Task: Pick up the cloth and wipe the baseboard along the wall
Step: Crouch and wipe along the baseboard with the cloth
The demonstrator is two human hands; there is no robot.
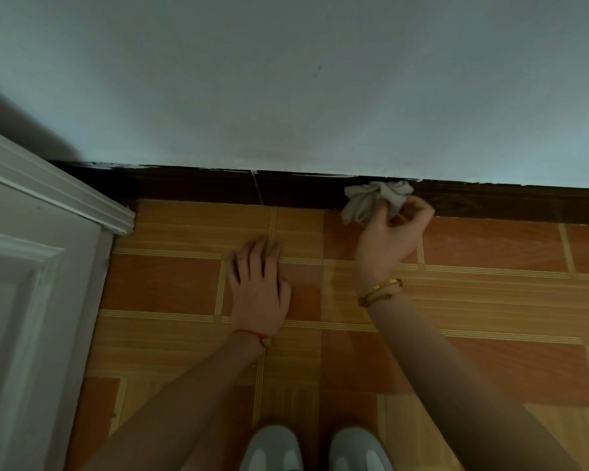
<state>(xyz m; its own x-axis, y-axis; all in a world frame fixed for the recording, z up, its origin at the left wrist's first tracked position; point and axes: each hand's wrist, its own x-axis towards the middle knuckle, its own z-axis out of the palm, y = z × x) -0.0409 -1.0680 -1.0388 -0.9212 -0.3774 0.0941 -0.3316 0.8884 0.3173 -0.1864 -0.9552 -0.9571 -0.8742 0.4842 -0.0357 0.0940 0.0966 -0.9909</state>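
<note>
**Asker:** That wall [320, 79] is plain and pale, with a dark strip at its foot and wood-patterned tiles below. Where are you in all that?

**Me:** Crouched on the floor [490, 300], facing the wall, my grey shoes [317, 447] at the bottom edge of the view. The white door frame [65, 205] meets the strip off to my left.

**Asker:** And the cloth?

**Me:** It is bunched in my right hand [388, 236]. My fingers and thumb are curled round the cloth [374, 198], pinching it into a wad, and the wad sits against the dark baseboard [184, 186], up near its top edge where it joins the wall.

**Asker:** Why a wad rather than flat?

**Me:** I judge a bunched cloth gives a firm pad to press into the narrow face and the top lip, where dust would settle.

**Asker:** What is your left hand [257, 283] doing?

**Me:** It lies flat on the tiles, fingers straight and close together, holding nothing. I take it as a prop, so I can lean forward without tipping.

**Asker:** How far along are you?

**Me:** The cloth is picked up and on the board, so the wiping is under way. Baseboard runs on to both sides of the cloth; which parts are already clean I cannot tell.
</note>
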